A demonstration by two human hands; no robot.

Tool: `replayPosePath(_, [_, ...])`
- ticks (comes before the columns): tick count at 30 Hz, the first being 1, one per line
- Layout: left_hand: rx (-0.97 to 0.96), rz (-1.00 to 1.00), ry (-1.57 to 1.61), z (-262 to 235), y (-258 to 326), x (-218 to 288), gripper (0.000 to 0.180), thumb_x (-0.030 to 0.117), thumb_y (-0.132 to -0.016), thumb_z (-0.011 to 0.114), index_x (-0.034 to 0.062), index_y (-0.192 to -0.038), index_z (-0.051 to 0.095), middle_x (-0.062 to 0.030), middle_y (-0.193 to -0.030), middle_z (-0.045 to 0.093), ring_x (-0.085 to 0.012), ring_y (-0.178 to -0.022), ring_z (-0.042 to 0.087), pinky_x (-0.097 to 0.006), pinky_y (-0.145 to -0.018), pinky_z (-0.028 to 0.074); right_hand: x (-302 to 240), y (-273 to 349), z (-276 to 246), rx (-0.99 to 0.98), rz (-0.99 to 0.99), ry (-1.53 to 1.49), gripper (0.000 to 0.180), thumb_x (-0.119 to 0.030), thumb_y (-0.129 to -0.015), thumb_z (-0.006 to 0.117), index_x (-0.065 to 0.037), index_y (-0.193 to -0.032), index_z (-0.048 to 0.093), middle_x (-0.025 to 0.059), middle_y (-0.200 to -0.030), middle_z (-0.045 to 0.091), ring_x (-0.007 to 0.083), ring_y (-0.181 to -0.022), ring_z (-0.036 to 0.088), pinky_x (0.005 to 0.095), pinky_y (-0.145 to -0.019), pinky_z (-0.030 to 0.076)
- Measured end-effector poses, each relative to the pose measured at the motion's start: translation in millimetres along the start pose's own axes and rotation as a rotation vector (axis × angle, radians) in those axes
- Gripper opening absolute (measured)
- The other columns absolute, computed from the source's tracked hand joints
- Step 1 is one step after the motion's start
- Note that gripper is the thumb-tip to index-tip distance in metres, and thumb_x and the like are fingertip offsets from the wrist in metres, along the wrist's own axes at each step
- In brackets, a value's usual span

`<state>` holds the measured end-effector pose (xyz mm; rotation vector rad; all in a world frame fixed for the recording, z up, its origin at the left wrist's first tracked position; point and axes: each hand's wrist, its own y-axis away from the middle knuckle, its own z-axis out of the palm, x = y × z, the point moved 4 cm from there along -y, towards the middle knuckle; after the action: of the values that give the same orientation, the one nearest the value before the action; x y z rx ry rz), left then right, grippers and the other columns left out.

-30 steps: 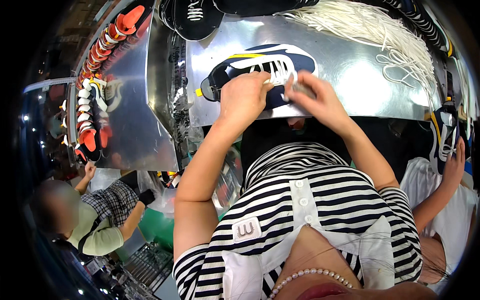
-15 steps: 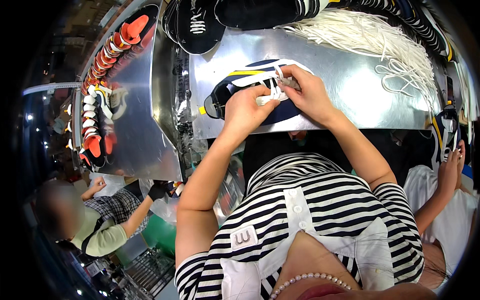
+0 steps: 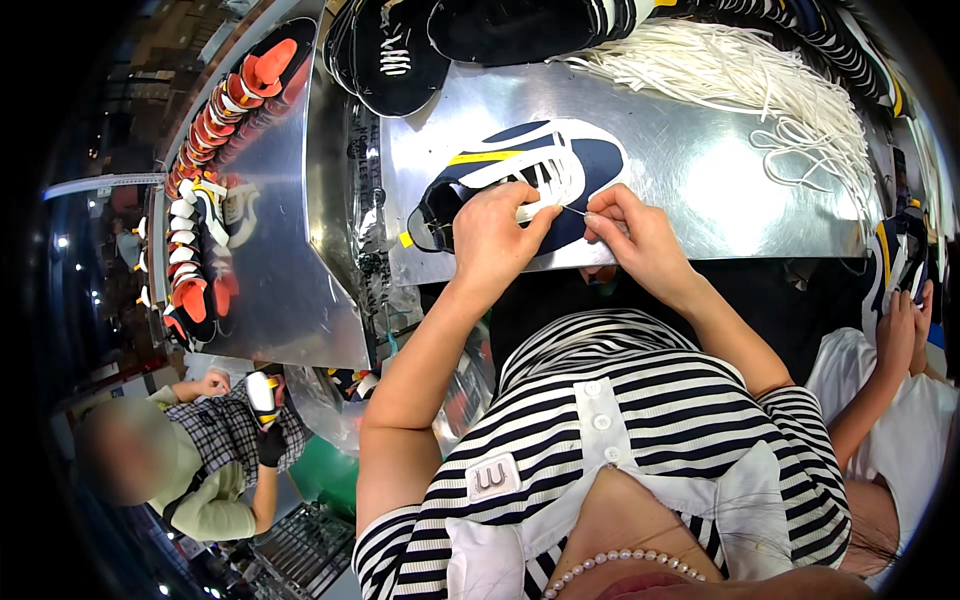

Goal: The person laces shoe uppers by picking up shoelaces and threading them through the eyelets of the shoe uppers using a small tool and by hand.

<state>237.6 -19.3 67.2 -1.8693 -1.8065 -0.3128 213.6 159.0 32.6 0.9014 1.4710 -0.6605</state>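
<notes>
A navy shoe upper (image 3: pixel 603 163) with white trim and a yellow stripe lies on the metal tabletop (image 3: pixel 470 95), its toe to the right. White laces (image 3: pixel 548 176) cross its front opening. My left hand (image 3: pixel 492 235) rests over the near side of the shoe, thumb and forefinger pinched at the lacing. From there a thin white shoelace (image 3: pixel 573 210) stretches to my right hand (image 3: pixel 635 235), which pinches it between thumb and forefinger just off the shoe's near edge. My left hand hides part of the shoe's side.
A heap of white laces (image 3: pixel 720 75) lies at the back right. Black shoe uppers (image 3: pixel 390 65) sit along the far edge. At left, a row of orange-lined shoe parts (image 3: pixel 200 130) lines another metal surface. One co-worker (image 3: pixel 225 470) holds a shoe; another's hands (image 3: pixel 905 320) are at the right.
My right hand has moved from the lacing toward me and to the right, drawing out a lace. The left hand stays near the shoe. The co-worker at left has raised a shoe.
</notes>
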Motion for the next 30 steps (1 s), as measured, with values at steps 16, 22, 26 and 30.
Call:
replayPosePath(16, [0.101,0.143,-0.021,1,19,10,0.025,0.022,-0.074,0.078,0.0019,-0.077,0.063,-0.0126,-0.071,0.062,-0.0300,-0.066,0.061,-0.039,-0.061,0.047,2,8,7,-0.020,0.070,-0.007,0.014,-0.012,-0.095,0.052,0.001,-0.100,0.051,0.0098,-0.078,0.064,0.0159,-0.035,0.054,0.0284,-0.033,0.040])
replayPosePath(22, [0.146,0.247,0.015,12,31,23,0.021,0.014,-0.073,0.078,0.0019,-0.079,0.062,-0.0120,-0.072,0.062,-0.0305,-0.066,0.060,-0.040,-0.060,0.046,-2,4,9,0.027,0.035,0.236,0.013,-0.014,-0.093,0.055,-0.001,-0.096,0.053,0.0151,-0.073,0.065,0.0297,-0.051,0.061,0.0389,-0.053,0.049])
replayPosePath(26, [0.157,0.228,0.020,19,28,29,0.017,0.010,-0.073,0.076,0.0017,-0.079,0.063,-0.0117,-0.074,0.062,-0.0305,-0.068,0.059,-0.039,-0.061,0.046,-5,-6,13,0.102,0.027,0.329,0.015,-0.015,-0.092,0.055,-0.001,-0.097,0.052,0.0193,-0.075,0.065,0.0384,-0.067,0.063,0.0445,-0.063,0.049])
replayPosePath(30, [0.184,0.245,-0.026,-7,19,14,0.018,0.010,-0.072,0.076,0.0024,-0.082,0.064,-0.0107,-0.073,0.062,-0.0291,-0.067,0.059,-0.038,-0.060,0.046,-16,-8,-4,-0.081,0.023,0.257,0.016,-0.014,-0.092,0.056,-0.002,-0.102,0.053,0.0154,-0.072,0.064,0.0330,-0.068,0.064,0.0410,-0.063,0.049])
